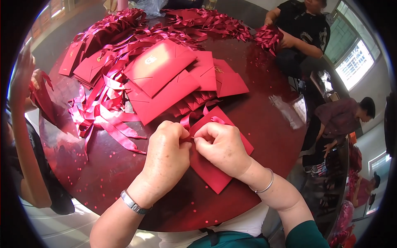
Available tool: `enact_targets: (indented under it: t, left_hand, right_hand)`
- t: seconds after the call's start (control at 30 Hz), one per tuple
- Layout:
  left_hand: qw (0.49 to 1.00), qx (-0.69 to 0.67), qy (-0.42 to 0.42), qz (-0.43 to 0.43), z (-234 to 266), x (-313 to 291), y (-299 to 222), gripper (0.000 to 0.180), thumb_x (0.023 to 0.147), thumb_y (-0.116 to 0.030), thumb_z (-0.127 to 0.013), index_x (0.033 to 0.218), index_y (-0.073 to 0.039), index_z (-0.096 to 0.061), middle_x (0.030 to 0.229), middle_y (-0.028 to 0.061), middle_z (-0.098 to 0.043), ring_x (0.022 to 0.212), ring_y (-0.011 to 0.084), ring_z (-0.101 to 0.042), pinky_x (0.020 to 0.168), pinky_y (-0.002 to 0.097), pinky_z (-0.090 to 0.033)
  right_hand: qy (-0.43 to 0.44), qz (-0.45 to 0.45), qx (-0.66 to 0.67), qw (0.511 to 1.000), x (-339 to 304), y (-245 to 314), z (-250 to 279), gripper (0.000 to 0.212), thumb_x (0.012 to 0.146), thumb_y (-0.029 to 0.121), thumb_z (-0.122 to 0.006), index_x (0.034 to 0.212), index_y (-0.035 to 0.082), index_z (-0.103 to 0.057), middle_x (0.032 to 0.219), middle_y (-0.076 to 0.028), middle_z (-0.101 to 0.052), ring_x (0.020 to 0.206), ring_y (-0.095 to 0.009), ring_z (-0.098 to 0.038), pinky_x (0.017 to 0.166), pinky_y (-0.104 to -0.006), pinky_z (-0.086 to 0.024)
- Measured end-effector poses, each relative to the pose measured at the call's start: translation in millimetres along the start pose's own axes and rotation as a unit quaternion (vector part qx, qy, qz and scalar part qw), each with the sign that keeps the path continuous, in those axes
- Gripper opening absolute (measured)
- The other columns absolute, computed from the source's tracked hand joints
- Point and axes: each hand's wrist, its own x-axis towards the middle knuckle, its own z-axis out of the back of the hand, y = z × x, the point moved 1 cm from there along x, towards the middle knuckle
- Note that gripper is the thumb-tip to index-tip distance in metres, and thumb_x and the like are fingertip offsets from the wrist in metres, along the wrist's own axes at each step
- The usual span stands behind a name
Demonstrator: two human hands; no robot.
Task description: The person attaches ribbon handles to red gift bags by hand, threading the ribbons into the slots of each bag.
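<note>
A flat red paper bag (211,177) lies slanted on the table in front of me, beneath my right hand. Satin ribbon (186,121) in dark pink loops up from its upper part, and a second bit shows beyond my right knuckles. My left hand (165,159) is closed, thumb and forefinger pinching the ribbon at the bag's left edge. My right hand (223,149) pinches there too, its fingertips almost touching the left ones. The exact grip is partly hidden by the fingers. Just beyond, several red bags (163,68) are stacked in an overlapping pile.
Loose ribbon tails (118,124) spread left of the pile on the round dark-red table (165,213). Ribboned bags (206,25) line its far side. Clear plastic (288,110) lies at the right. A person (304,29) holds ribbons far right; another person's arm (25,136) is at left.
</note>
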Motion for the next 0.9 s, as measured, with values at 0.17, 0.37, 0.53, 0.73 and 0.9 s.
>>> enact_targets:
  t: [0.17,0.37,0.53,0.73,0.9]
  left_hand:
    - [0.999,-0.016,-0.016,-0.033,-4.6,0.4,3.0,0.014,0.068,0.008,-0.068,0.079,0.003,-0.061,0.082,0.015,-0.06,0.076,0.031,-0.062,0.067,0.0361,-0.049]
    - [0.999,-0.037,-0.006,-0.001,3.2,3.3,5.1,0.013,0.071,0.007,-0.069,0.08,0.004,-0.061,0.086,0.0115,-0.064,0.079,0.0207,-0.064,0.068,0.0302,-0.05]
    - [0.953,-0.182,0.093,0.224,9.6,11.2,13.4,0.011,0.084,0.005,-0.061,0.095,0.004,-0.063,0.088,0.0052,-0.066,0.081,0.0095,-0.06,0.072,0.0248,-0.049]
    - [0.931,-0.231,0.109,0.261,13.6,15.3,4.0,0.015,0.086,0.005,-0.057,0.1,0.004,-0.063,0.09,0.0041,-0.065,0.083,0.0097,-0.059,0.076,0.0236,-0.048]
    - [0.938,-0.189,0.128,0.259,19.1,15.4,3.0,0.016,0.085,0.005,-0.057,0.1,0.003,-0.063,0.09,0.0028,-0.064,0.082,0.0091,-0.058,0.074,0.0231,-0.047]
  right_hand:
    - [-0.036,0.233,-0.241,0.941,-0.2,-2.2,-3.2,0.003,0.075,0.004,-0.064,0.077,0.002,-0.062,0.07,-0.013,-0.063,0.065,-0.03,-0.063,0.064,-0.0364,-0.053]
    - [0.033,-0.049,0.075,0.995,8.7,-1.2,8.2,0.009,0.083,0.007,-0.065,0.083,-0.002,-0.067,0.072,-0.004,-0.067,0.065,-0.007,-0.059,0.062,-0.026,-0.051]
    - [0.024,-0.003,0.011,1.0,6.4,2.8,20.3,0.006,0.083,0.004,-0.065,0.083,-0.002,-0.067,0.071,-0.006,-0.067,0.065,-0.009,-0.06,0.061,-0.0255,-0.05]
    - [-0.014,0.133,-0.054,0.989,5.7,-2.3,16.8,0.003,0.08,0.002,-0.068,0.083,0.002,-0.068,0.069,-0.008,-0.065,0.063,-0.018,-0.063,0.061,-0.0307,-0.049]
    - [-0.024,0.198,-0.087,0.976,4.6,4.5,9.9,0.007,0.077,0.002,-0.07,0.083,0.004,-0.068,0.071,-0.011,-0.064,0.062,-0.025,-0.062,0.061,-0.0316,-0.049]
